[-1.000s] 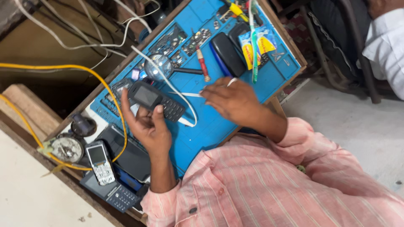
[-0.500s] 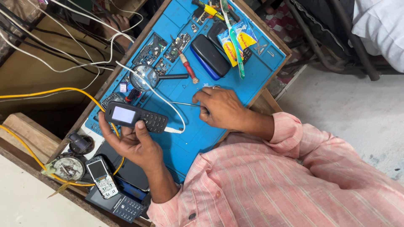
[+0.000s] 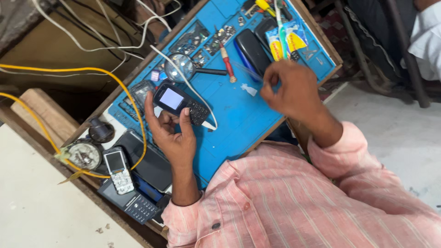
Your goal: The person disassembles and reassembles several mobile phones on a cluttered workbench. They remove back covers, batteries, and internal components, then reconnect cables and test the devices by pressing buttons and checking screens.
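Observation:
My left hand point(image 3: 173, 138) holds a small black keypad phone point(image 3: 180, 103) with a lit screen above the blue work mat point(image 3: 239, 119); the thumb lies along its lower edge. A white cable point(image 3: 195, 92) runs from the phone's side up across the mat. My right hand point(image 3: 290, 89) is raised over the mat's right part, fingers pinched on a thin pale tool point(image 3: 248, 71) that is blurred. A small white scrap point(image 3: 249, 89) lies on the mat below it.
A magnifying glass point(image 3: 181, 69), a red-handled screwdriver point(image 3: 226, 62), a black case point(image 3: 252, 50) and yellow-blue packets point(image 3: 285, 39) lie at the mat's far end. Other phones point(image 3: 118, 170) and a round gauge point(image 3: 85, 155) sit at the left. A yellow wire point(image 3: 133, 105) loops over them.
My right hand lifted off the mat near the phone and drew away to the right. My left hand kept hold of the phone, whose screen is lit.

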